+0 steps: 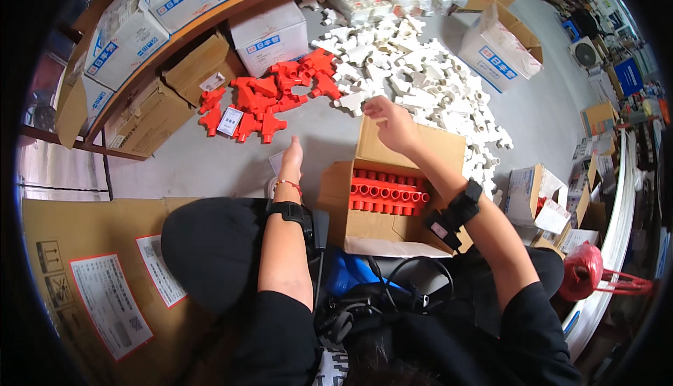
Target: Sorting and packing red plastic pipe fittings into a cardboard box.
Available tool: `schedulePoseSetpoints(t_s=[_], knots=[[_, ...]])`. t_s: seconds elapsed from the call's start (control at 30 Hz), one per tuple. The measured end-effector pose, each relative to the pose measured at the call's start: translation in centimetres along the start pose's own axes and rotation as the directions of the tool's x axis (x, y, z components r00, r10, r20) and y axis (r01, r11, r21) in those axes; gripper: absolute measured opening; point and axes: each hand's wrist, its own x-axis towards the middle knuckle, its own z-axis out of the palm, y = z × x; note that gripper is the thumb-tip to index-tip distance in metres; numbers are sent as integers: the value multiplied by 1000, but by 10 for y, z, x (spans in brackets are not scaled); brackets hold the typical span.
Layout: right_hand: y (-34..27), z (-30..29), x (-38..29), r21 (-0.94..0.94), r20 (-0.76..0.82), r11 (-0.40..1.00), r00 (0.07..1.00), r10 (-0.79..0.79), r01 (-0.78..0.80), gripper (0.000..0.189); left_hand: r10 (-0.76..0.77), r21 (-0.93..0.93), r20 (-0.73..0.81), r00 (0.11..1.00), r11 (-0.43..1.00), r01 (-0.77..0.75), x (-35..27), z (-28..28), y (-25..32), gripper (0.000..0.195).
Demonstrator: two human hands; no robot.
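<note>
My left hand (292, 157) is held above the grey floor, left of an open cardboard box (363, 233), near a pale flat piece partly hidden behind it; I see it edge-on, and whether it holds anything is hidden. Over the box's far flap is my right hand (391, 122), fingers curled, close to the near edge of a heap of white plastic pipe tees (420, 68). Whether something is between those fingers cannot be told. Inside the box, red plastic pipe tees (389, 193) lie in a neat row. More red pipe tees (257, 97) form a loose pile at the far left, a small printed card (230, 121) resting on them.
A wooden shelf (210, 13) with cartons curves across the upper left. A white carton (271, 36) stands beyond the red pile, and an open white carton (494, 54) stands right of the heap. Another open carton (533, 196) and a red plastic bag (581, 272) are at the right.
</note>
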Motion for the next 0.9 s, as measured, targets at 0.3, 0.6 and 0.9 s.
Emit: schedulePoseSetpoints(t_s=[0.3,0.6,0.9], knots=[[22,112,96,-340,400,940,903,156,-12,45,-76,-479,-196,978,877,-28,21,-23,18,67],[61,202,109,-408,521,911,833,187,50,62,-256,-665,-229,939,745,41,73,-44,2,46],[58,242,101,-469,366,881,896,250,-54,50,-216,-491,-289,933,870,50,79,-40,10,61]])
